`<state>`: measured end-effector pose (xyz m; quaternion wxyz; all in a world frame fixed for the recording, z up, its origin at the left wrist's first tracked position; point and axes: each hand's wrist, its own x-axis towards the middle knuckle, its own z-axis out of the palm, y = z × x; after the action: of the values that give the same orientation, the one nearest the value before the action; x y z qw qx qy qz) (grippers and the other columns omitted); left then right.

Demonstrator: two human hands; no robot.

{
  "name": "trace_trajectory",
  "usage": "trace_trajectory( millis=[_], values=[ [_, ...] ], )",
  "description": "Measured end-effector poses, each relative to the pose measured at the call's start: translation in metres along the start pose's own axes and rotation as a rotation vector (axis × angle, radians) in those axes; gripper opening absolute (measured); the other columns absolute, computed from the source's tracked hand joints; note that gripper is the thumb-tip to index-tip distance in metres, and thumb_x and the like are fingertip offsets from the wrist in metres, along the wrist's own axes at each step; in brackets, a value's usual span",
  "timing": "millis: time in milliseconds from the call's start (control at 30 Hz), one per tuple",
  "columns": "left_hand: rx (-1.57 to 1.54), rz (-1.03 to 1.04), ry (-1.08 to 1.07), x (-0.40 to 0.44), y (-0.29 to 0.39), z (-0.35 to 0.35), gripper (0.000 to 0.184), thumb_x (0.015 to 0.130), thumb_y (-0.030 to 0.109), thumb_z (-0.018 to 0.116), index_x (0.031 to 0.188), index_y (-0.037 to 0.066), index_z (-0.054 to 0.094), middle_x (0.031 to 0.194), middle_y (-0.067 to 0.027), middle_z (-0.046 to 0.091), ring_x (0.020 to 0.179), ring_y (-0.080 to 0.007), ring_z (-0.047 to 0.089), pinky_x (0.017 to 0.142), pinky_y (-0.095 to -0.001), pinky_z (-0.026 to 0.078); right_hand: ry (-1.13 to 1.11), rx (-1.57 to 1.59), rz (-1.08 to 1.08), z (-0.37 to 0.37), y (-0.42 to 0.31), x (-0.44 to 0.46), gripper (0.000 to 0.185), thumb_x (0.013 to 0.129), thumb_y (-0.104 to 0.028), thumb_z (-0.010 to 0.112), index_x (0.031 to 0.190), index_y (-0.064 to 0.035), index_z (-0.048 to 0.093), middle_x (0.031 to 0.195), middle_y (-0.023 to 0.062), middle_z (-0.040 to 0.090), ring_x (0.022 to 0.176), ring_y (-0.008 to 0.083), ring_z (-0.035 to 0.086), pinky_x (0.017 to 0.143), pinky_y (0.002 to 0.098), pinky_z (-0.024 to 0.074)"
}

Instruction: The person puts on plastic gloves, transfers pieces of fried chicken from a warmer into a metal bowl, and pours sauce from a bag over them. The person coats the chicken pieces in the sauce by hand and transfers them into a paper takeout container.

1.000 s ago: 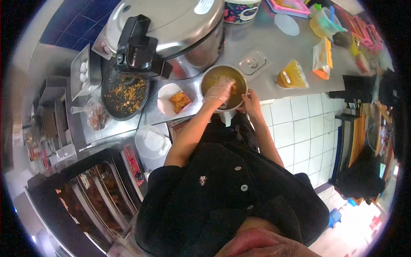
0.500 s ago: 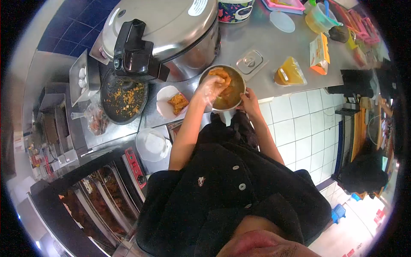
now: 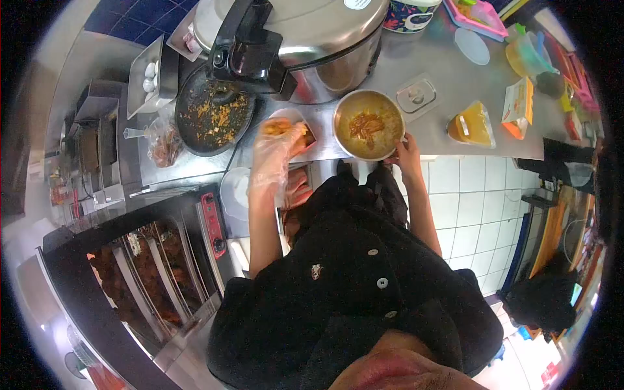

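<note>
My left hand [image 3: 274, 148], in a clear plastic glove, is over a paper food box [image 3: 295, 115], fingers closed around an orange, sauce-coated piece of fried chicken [image 3: 279, 125]. Part of the box and its contents are hidden behind this hand. At the counter's front edge, my right hand [image 3: 407, 157] grips the right rim of a round metal bowl [image 3: 344, 123]. Brown-orange sauce [image 3: 367, 127] lies in the bottom of the bowl and smears its wall.
A large steel cooker [image 3: 325, 39] stands behind the box and bowl. Left of them is a black pan [image 3: 195, 133] with crumbs. A metal lid [image 3: 416, 96] and a bag of yellow liquid [image 3: 473, 125] lie to the right. A glass-fronted warmer [image 3: 211, 224] stands lower left.
My left hand has moved left from inside the bowl to the paper box, carrying the coated piece. My right hand stays on the bowl's rim. The view has shifted slightly.
</note>
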<state>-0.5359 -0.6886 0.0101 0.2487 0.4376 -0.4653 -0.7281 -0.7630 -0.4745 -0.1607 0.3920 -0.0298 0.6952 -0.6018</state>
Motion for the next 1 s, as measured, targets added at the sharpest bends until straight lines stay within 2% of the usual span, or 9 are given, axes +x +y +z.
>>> trace_trajectory(
  millis=[100, 167, 267, 433, 500, 600, 667, 733, 1000],
  values=[
    [0.452, -0.022, 0.166, 0.019, 0.004, -0.018, 0.039, 0.097, 0.031, 0.071, 0.118, -0.001, 0.065, 0.111, -0.0154, 0.07, 0.101, -0.0314, 0.07, 0.09, -0.0411, 0.056, -0.008, -0.006, 0.011, 0.004, -0.011, -0.004, 0.047, 0.103, -0.013, 0.053, 0.146, 0.0029, 0.041, 0.108, 0.017, 0.062, 0.08, 0.0204, 0.069, 0.061, 0.0315, 0.0633],
    [0.912, 0.072, 0.112, 0.021, 0.014, -0.016, 0.045, 0.092, 0.038, 0.075, 0.113, 0.0, 0.066, 0.094, -0.0132, 0.074, 0.089, -0.0223, 0.072, 0.076, -0.0359, 0.055, 0.011, 0.004, 0.023, 0.004, -0.014, -0.007, 0.046, 0.103, -0.013, 0.053, 0.144, 0.0029, 0.042, 0.109, 0.0172, 0.062, 0.08, 0.0209, 0.069, 0.061, 0.0316, 0.0634],
    [1.041, 0.247, 0.122, 0.014, 0.023, -0.01, 0.048, 0.093, 0.04, 0.074, 0.115, -0.002, 0.067, 0.097, -0.0157, 0.075, 0.088, -0.0236, 0.072, 0.077, -0.0359, 0.055, -0.026, -0.005, -0.002, -0.001, -0.004, 0.0, 0.049, 0.102, -0.014, 0.053, 0.145, 0.0032, 0.04, 0.111, 0.0178, 0.062, 0.081, 0.0219, 0.07, 0.061, 0.0313, 0.0631],
    [0.989, 0.213, 0.122, -0.01, 0.045, 0.048, 0.04, 0.095, 0.038, 0.072, 0.115, 0.004, 0.07, 0.106, -0.0174, 0.075, 0.097, -0.028, 0.072, 0.085, -0.0381, 0.054, 0.066, 0.078, 0.016, 0.005, -0.008, -0.009, 0.053, 0.101, -0.017, 0.056, 0.148, 0.0021, 0.038, 0.114, 0.0195, 0.062, 0.082, 0.0231, 0.071, 0.061, 0.0318, 0.0621],
    [1.088, 0.447, -0.22, -0.005, 0.029, 0.069, 0.044, 0.093, 0.039, 0.073, 0.122, 0.005, 0.068, 0.11, -0.0169, 0.074, 0.101, -0.0288, 0.072, 0.088, -0.0404, 0.055, 0.03, 0.047, 0.049, 0.005, -0.014, -0.013, 0.053, 0.102, -0.018, 0.056, 0.149, 0.0002, 0.038, 0.115, 0.019, 0.062, 0.082, 0.0241, 0.071, 0.062, 0.0325, 0.0625],
    [1.271, 0.495, -0.316, 0.023, -0.027, 0.116, 0.037, 0.089, 0.029, 0.069, 0.116, 0.004, 0.067, 0.109, -0.0216, 0.07, 0.103, -0.0412, 0.067, 0.094, -0.0503, 0.052, 0.029, 0.092, 0.047, 0.006, -0.011, -0.016, 0.05, 0.103, -0.017, 0.055, 0.148, -0.0006, 0.04, 0.114, 0.0176, 0.062, 0.086, 0.0246, 0.071, 0.063, 0.0327, 0.063],
    [1.432, 0.42, -0.349, 0.058, -0.079, 0.137, 0.031, 0.085, 0.02, 0.068, 0.11, 0.003, 0.068, 0.108, -0.0229, 0.07, 0.102, -0.0383, 0.069, 0.091, -0.0496, 0.054, 0.023, 0.109, 0.033, 0.007, -0.01, -0.009, 0.048, 0.104, -0.016, 0.055, 0.147, -0.0004, 0.041, 0.114, 0.0172, 0.062, 0.087, 0.0246, 0.07, 0.064, 0.0328, 0.0631],
    [1.433, 0.68, -0.293, 0.089, -0.139, 0.142, 0.025, 0.08, 0.014, 0.069, 0.102, 0.003, 0.072, 0.106, -0.0219, 0.071, 0.099, -0.0354, 0.071, 0.085, -0.0466, 0.057, 0.027, 0.095, 0.038, 0.006, -0.002, -0.007, 0.045, 0.104, -0.015, 0.054, 0.145, -0.0003, 0.043, 0.112, 0.0168, 0.063, 0.089, 0.0237, 0.07, 0.063, 0.0333, 0.0634],
    [1.762, 0.629, -0.363, 0.102, -0.155, 0.159, 0.017, 0.078, 0.014, 0.072, 0.094, 0.009, 0.076, 0.098, -0.0129, 0.075, 0.092, -0.0272, 0.075, 0.074, -0.0397, 0.059, 0.051, 0.082, -0.056, 0.007, 0.008, -0.004, 0.038, 0.105, -0.013, 0.053, 0.141, -0.0005, 0.046, 0.11, 0.0188, 0.065, 0.085, 0.0243, 0.071, 0.06, 0.0343, 0.0632]
  ],
)
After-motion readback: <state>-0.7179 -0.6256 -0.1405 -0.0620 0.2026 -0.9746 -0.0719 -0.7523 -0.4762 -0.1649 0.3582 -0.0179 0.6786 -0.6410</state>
